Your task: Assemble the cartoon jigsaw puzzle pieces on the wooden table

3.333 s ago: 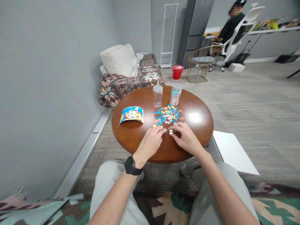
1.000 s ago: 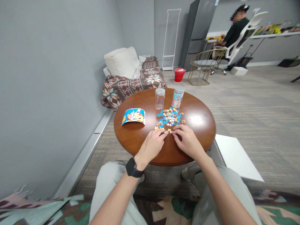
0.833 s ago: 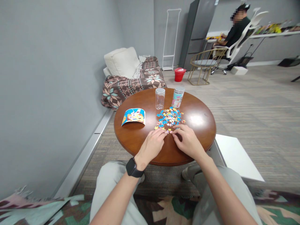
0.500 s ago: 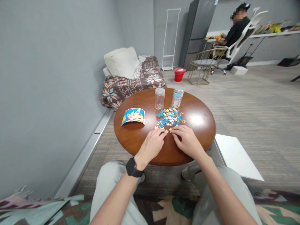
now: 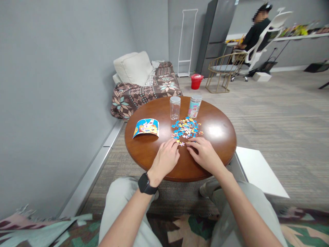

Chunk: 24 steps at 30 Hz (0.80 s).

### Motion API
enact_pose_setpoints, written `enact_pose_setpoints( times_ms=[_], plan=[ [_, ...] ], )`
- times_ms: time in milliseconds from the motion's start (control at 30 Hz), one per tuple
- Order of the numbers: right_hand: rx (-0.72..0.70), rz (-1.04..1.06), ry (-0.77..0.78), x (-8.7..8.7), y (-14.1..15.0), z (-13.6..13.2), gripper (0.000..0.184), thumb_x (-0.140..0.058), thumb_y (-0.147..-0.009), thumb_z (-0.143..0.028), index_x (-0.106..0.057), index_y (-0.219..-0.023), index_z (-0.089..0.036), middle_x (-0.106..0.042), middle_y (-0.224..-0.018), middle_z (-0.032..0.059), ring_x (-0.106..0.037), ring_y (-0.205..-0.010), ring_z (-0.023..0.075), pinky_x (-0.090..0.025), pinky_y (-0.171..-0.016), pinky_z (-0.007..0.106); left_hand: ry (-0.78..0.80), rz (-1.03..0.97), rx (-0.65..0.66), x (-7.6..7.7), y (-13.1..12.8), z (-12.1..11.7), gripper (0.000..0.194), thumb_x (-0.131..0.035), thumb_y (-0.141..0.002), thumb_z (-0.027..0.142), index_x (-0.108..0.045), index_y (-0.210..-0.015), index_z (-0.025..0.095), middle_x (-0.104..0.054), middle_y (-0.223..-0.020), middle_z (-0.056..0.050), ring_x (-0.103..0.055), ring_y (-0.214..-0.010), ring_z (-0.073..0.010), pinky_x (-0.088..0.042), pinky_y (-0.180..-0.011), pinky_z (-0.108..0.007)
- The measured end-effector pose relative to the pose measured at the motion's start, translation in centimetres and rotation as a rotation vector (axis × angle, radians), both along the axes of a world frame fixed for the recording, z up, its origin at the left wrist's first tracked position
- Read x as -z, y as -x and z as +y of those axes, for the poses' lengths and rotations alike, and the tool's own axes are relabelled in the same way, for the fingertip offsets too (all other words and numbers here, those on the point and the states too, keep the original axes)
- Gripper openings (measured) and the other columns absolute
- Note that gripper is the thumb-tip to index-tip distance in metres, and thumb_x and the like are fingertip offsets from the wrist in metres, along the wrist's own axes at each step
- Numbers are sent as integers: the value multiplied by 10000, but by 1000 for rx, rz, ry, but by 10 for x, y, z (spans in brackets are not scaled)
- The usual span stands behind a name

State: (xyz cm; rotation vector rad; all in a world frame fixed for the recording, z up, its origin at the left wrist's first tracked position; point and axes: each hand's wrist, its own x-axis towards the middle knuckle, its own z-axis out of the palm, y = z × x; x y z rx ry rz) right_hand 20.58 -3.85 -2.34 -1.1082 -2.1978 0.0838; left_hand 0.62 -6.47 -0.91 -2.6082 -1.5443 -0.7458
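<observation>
A loose pile of small jigsaw puzzle pieces [image 5: 186,128], blue, yellow, white and pink, lies on the round brown table [image 5: 147,151]. My left hand [image 5: 166,156] rests at the pile's near side, fingers stretched forward and apart from a gripped piece. Beside its fingertips lie a yellow piece [image 5: 178,141] and a pale pink piece [image 5: 182,144]. Across from it, my right hand [image 5: 204,152] bends thumb and forefinger around a small jigsaw piece [image 5: 187,143], mostly hidden by the fingers. A curved picture sheet [image 5: 146,128] with a cartoon figure lies left of the pile.
Behind the pile stand a clear lidded jar [image 5: 175,109] and a jar with a printed label [image 5: 194,107]. A white low box [image 5: 260,171] is right of the table. Farther back are a covered sofa [image 5: 151,85], a red bin [image 5: 196,81], a wire chair [image 5: 223,70] and a seated person [image 5: 257,32].
My left fingers have drawn back slightly to the left, uncovering the yellow piece by the pink one. My right fingertips have shifted a little over their piece. The seated person leans differently.
</observation>
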Motion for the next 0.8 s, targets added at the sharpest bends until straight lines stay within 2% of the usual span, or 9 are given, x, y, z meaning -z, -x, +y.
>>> enact_pose_setpoints(
  times_ms=[300, 500, 800],
  plan=[
    [-2, 26, 11, -2, 0, 0, 136, -526, -939, -150, -641, -883, -198, -689, -1024, 99, -633, -947, 251, -506, -845, 420, 12, 6, -13, -4, 0, -1, 257, -509, -925, 101, -617, -1147, 175, -643, -1197, -103, -618, -1121, -236, -518, -1010, -416],
    [5, 10, 25, -2, 0, 0, 142, -512, -950, -141, -633, -906, -199, -668, -944, 83, -601, -880, 238, -488, -807, 399, 12, -22, 13, -1, 1, 0, 248, -490, -934, 91, -601, -1148, 148, -677, -1238, -115, -599, -1221, -231, -477, -1077, -421],
    [28, 20, 18, -1, 0, -1, 137, -523, -947, -157, -649, -930, -208, -648, -956, 91, -592, -889, 245, -494, -803, 397, 2, 22, 20, -3, 1, -1, 244, -492, -933, 86, -623, -1117, 179, -658, -1200, -84, -619, -1123, -230, -511, -1019, -416]
  ],
)
